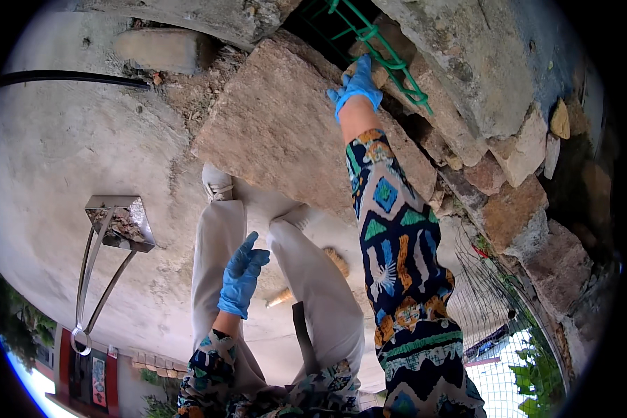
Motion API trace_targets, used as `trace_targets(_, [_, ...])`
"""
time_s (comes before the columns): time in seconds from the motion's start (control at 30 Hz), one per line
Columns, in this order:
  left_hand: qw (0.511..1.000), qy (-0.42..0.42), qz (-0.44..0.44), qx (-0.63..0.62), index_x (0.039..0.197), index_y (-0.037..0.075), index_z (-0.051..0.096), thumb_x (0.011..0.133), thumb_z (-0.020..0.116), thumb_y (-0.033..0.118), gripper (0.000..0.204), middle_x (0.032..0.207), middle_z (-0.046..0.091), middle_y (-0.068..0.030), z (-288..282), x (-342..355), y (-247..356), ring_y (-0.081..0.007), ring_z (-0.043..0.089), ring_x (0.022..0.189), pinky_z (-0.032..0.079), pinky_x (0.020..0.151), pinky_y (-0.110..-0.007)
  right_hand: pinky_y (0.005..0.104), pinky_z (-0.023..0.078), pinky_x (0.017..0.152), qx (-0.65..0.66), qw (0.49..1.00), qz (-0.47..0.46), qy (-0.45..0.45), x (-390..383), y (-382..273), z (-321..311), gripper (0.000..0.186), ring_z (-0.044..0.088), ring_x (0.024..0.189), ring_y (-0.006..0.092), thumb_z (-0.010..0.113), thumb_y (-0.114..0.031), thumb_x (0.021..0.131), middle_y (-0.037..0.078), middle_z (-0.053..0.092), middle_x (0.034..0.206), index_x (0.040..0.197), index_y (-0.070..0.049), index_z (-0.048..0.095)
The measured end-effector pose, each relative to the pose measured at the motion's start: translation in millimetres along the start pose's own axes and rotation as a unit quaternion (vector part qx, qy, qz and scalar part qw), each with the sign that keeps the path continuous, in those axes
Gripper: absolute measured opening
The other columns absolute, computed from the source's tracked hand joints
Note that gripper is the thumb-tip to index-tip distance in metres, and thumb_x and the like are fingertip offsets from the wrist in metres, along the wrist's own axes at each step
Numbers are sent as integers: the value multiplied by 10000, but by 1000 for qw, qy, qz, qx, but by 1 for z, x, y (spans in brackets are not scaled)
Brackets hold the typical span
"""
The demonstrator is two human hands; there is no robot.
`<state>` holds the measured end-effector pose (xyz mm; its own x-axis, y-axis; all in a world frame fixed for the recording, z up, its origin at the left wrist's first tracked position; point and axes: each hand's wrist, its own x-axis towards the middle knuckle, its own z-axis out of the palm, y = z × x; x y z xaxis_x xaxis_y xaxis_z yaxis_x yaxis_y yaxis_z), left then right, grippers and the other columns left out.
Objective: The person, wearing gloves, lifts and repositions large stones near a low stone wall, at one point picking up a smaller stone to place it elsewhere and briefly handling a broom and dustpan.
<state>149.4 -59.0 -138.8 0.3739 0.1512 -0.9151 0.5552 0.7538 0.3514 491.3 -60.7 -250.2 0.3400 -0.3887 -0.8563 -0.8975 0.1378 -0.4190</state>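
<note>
Right hand (356,87) is up at the green wire frame (396,64), by the dark gap (305,29) beside the big stone slab (272,129); can't tell if it's gripping. Left hand (244,268) loosely spread above the legs (319,279), dustpan (139,243) of debris (123,223) to its left

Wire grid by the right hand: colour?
The wire grid is green; best seen in the head view.

Outdoor yard (56,160), stone wall (514,211)

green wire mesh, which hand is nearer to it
Right: the right hand is close beside the green wire mesh; the left hand is much lower in the view.
</note>
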Motion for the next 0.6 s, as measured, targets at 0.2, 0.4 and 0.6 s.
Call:
trace_targets(0.2, [1000,7,6,-17,1197,76,396,795,469,-9,417,854,564,-8,-3,0,0,-56,503,752,389,643,-160,426,390,850,-78,996,-45,12,27,-5,-3,620,403,1085,295,560,-448,722,114,389,1219,1178,-73,369])
trace_targets(0.4, [1000,-7,5,-5,1192,81,402,793,475,0,414,853,567,-10,-23,-8,-13,-61,506,751,389,639,-164,280,461,473,-157,986,-13,-53,-2,-12,-11,580,523,527,152,557,-478,714,83,565,744,1003,12,442])
trace_targets(0.6, [998,-22,-28,58,1183,91,414,784,502,19,415,857,572,-29,-23,-10,-5,-92,537,746,415,655,-191,234,329,323,-179,978,-62,-83,-54,56,-121,334,383,374,78,551,-394,748,33,487,564,784,-76,457])
